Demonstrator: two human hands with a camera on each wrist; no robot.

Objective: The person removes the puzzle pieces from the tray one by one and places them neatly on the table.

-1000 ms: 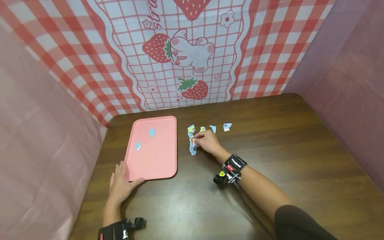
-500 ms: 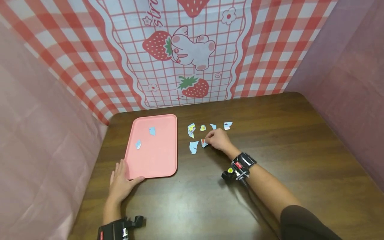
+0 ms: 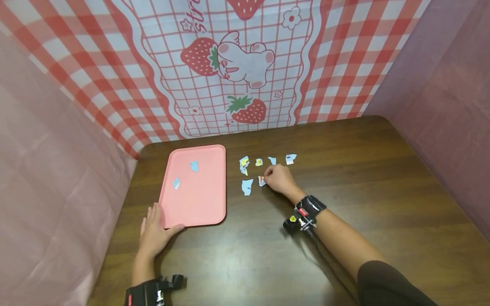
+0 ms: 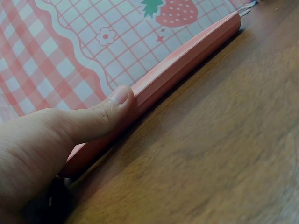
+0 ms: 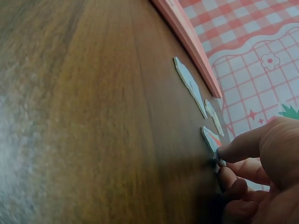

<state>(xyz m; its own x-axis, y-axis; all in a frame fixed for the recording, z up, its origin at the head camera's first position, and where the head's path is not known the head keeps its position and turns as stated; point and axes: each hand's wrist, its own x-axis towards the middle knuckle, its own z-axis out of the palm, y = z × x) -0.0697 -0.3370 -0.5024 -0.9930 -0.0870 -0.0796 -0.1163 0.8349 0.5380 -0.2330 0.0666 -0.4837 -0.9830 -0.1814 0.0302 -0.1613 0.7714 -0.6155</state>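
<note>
In the head view my right hand (image 3: 280,178) pinches a small light-blue puzzle piece with a red mark (image 3: 262,181) at the table surface. The right wrist view shows thumb and fingers at one end of that red-marked piece (image 5: 211,140). A larger light-blue piece (image 3: 247,187) lies just left of it. My left hand (image 3: 155,238) rests on the near left corner of the pink tray (image 3: 199,208), fingers straight along its left side. In the left wrist view the thumb (image 4: 105,114) lies against the tray's rim (image 4: 187,58).
Behind the right hand lie a yellow-and-blue piece (image 3: 243,165), a small yellow piece (image 3: 259,162), a narrow blue piece (image 3: 272,160) and a blue-and-white piece (image 3: 291,159). Two blue pieces, one upper (image 3: 194,166) and one lower (image 3: 176,183), lie in the tray. A checked cloth (image 3: 344,63) hangs behind the table.
My right hand has moved right with the red-marked piece, away from the larger blue piece, then nearly stopped. The left hand has stayed at the tray corner.
</note>
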